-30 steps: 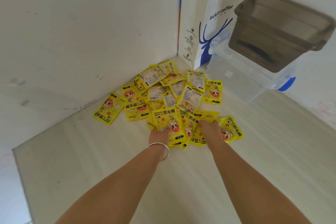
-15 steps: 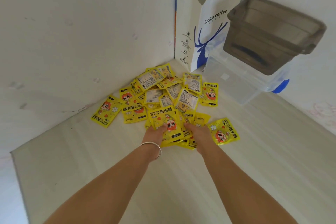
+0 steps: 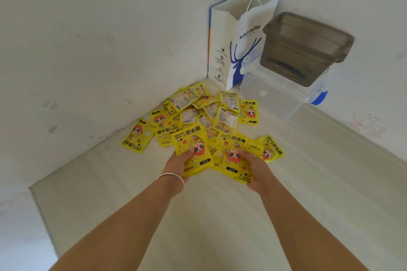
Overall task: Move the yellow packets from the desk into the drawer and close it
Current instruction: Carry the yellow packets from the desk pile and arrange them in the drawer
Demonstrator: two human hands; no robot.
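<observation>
Both arms reached forward over the pale desk [image 3: 330, 182] toward a heap of yellow packets [image 3: 204, 114] that lay in the corner where two walls met. The left hand [image 3: 179, 164] held one packet [image 3: 193, 149] from below, with the thumb pressed on its printed face (the words "HAND WARMER" could be read on it), and more packets seemed to sit under this one in the same grip. A silver bracelet [image 3: 172, 179] was on the left wrist. The right hand [image 3: 253, 168] gripped another packet [image 3: 233, 158] in the same way, thumb on top and fingers curled beneath it. Both held packets were at the near edge of the heap and overlapped each other in the middle. The other packets lay flat on the desk, some face up and some showing the white label side. One packet [image 3: 137, 136] lay a little apart on the left side of the heap. Behind the heap a white paper bag [image 3: 237, 46] with a blue deer drawing stood upright in the corner. Just beside it on the right was a clear plastic box [image 3: 275, 97], and a grey translucent container [image 3: 306, 48] sat on top of it. No drawer was in view.
</observation>
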